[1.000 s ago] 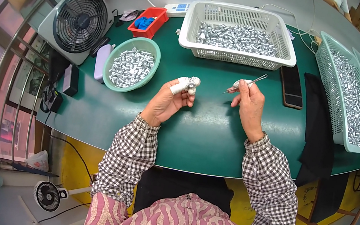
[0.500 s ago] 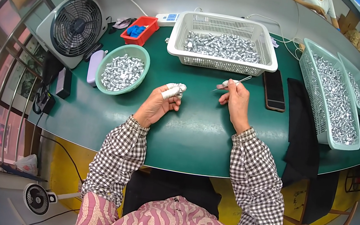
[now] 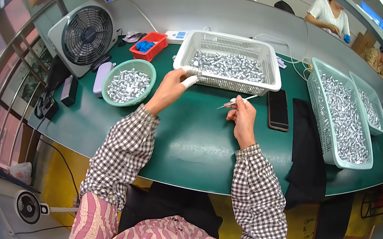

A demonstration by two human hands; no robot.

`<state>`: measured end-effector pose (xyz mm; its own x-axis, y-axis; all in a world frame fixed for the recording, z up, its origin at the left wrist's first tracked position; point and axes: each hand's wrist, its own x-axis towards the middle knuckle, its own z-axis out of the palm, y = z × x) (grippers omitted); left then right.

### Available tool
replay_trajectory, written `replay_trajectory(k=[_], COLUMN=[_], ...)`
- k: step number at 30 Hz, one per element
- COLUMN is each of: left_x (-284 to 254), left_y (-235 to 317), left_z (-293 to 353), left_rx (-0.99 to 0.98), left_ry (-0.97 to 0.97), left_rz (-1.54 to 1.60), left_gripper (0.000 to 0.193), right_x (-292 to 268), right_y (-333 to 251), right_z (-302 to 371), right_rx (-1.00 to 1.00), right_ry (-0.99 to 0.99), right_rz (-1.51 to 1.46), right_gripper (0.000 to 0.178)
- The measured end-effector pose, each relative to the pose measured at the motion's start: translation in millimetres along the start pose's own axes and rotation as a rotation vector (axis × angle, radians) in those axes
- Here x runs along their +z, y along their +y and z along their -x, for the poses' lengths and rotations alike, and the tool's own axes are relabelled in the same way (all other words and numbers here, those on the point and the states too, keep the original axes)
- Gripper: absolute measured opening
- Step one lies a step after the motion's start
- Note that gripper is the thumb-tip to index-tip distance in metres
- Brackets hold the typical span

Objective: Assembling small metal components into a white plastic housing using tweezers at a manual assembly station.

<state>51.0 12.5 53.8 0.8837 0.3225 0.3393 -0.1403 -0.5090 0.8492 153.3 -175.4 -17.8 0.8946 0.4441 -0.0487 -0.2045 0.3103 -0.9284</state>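
Note:
My left hand (image 3: 171,89) reaches to the near rim of the white plastic basket (image 3: 231,84), which holds many small silvery metal parts (image 3: 230,66). White covers wrap its thumb and index finger. These are bent toward each other at the rim, and whatever is between them is too small to make out. Above the green tabletop, in front of the basket, my right hand (image 3: 243,117) is closed round slim metal tweezers (image 3: 226,105). Their pointed end faces left. At the left stands a round green bowl (image 3: 153,79) with more of the silvery parts.
Two light green baskets (image 3: 314,89) of metal parts stand at the right. A phone (image 3: 278,110) and a black cloth (image 3: 307,153) lie beside my right hand. A box fan (image 3: 86,35), a lilac case (image 3: 103,78) and a red tray (image 3: 162,41) are at the left. People sit beyond the partition.
My left hand has moved forward from above the table to the white basket's near rim. The right hand still holds the tweezers. The view has tilted up a little.

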Motion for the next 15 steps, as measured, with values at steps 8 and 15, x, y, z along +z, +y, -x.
replay_trajectory(k=[8, 15], left_x=[36.4, 19.0], left_y=[-39.6, -40.9], left_z=[-54.2, -47.4], left_rx=[0.044, 0.24], left_ry=[0.177, 0.274], left_rz=[-0.546, -0.582], left_gripper=[0.02, 0.021], right_x=[-2.8, 2.4], right_y=[5.4, 1.0], right_z=[-7.6, -0.9], right_rx=[-0.062, -0.084], right_ry=[-0.022, -0.015], right_rz=[0.0, 0.086], right_gripper=[0.027, 0.028])
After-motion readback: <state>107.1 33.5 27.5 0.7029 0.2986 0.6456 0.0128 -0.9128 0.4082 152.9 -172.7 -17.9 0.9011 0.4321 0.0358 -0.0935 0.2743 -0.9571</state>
